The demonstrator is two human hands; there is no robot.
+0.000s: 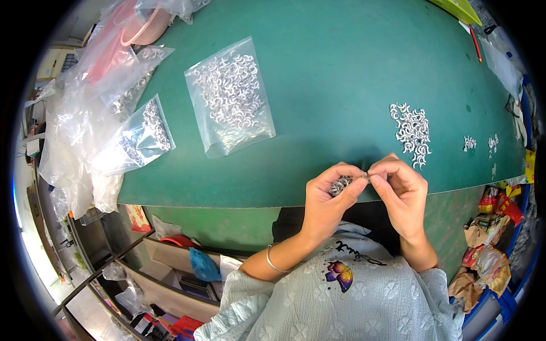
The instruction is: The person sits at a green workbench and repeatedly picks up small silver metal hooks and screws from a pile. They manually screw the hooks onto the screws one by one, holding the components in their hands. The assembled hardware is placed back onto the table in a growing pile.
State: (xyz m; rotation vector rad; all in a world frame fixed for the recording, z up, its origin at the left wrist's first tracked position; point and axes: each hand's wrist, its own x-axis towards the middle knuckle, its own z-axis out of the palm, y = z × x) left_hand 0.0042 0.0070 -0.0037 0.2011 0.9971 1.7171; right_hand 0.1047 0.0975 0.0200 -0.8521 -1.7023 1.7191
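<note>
My left hand (325, 200) is curled around a cluster of small silver crescent-shaped metal pieces (340, 185), above the table's near edge. Its thumb and forefinger meet the fingertips of my right hand (405, 192) at one tiny piece (365, 175), pinched between both hands; the fingers mostly cover it. Just beyond my right hand, a loose pile of the same silver crescents (412, 133) lies on the green table (330, 74). Further right are two smaller heaps, a nearer one (469, 143) and a farther one (493, 145).
A clear bag of silver crescents (230, 94) lies flat left of centre. Beside it sit another part-filled bag (153, 125), crumpled plastic (74, 136) and a pink basket (149, 29). A red pencil (476, 45) lies at the far right. Open drawers (176, 278) stand below left.
</note>
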